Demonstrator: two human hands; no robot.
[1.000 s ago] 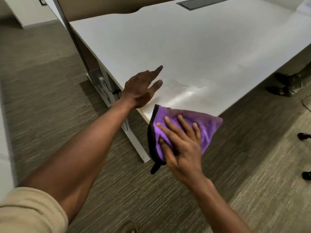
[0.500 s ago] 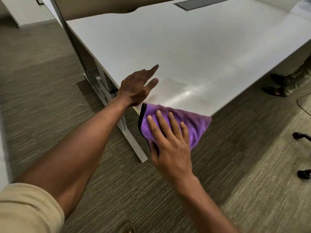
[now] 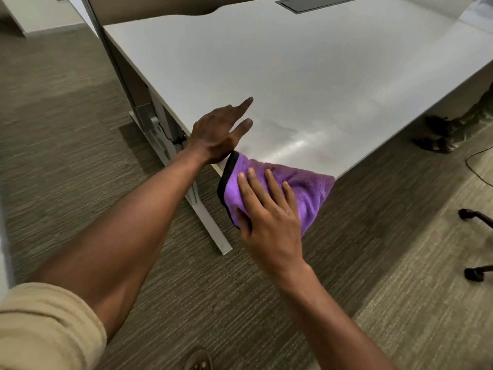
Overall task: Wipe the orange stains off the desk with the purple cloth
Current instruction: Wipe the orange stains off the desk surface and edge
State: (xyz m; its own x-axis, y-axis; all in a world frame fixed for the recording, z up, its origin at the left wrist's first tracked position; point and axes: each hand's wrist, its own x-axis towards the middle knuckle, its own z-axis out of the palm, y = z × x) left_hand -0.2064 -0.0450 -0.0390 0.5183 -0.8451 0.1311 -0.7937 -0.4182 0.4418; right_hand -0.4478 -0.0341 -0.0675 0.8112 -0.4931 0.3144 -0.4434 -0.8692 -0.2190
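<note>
Left hand: I'm seeing it resting at the near-left edge of the desk, fingers straight and spread, pointing toward the far right. Holding nothing. Heel of hand is sitting at the desk edge, just beside the cloth's black trim.

Right hand: I'm seeing it lying palm-down on the purple cloth, four fingers straight and pressing the fabric. Thumb is tucking under the cloth's lower left edge, so grip = flat press w/ thumb pinching from beneath.

Purple cloth: it's covering the desk's near corner; upper part is lying on the top, lower part is hanging past the edge over the floor. Black trim is running along its left side.

Desk: white top, angled across the view. A glossy, streaky patch is showing just beyond the cloth, approx. centre of the near section. I'm not making out any orange marks on the visible surface. Grey cable hatch is sitting at the far edge.

Desk leg: grey metal, running down to the carpet below the left hand.

Sleeve: beige, rolled up on the left arm, bottom-left.

Chair base: black castors showing at far right.

Other person: feet are showing under the desk's right side.
</note>
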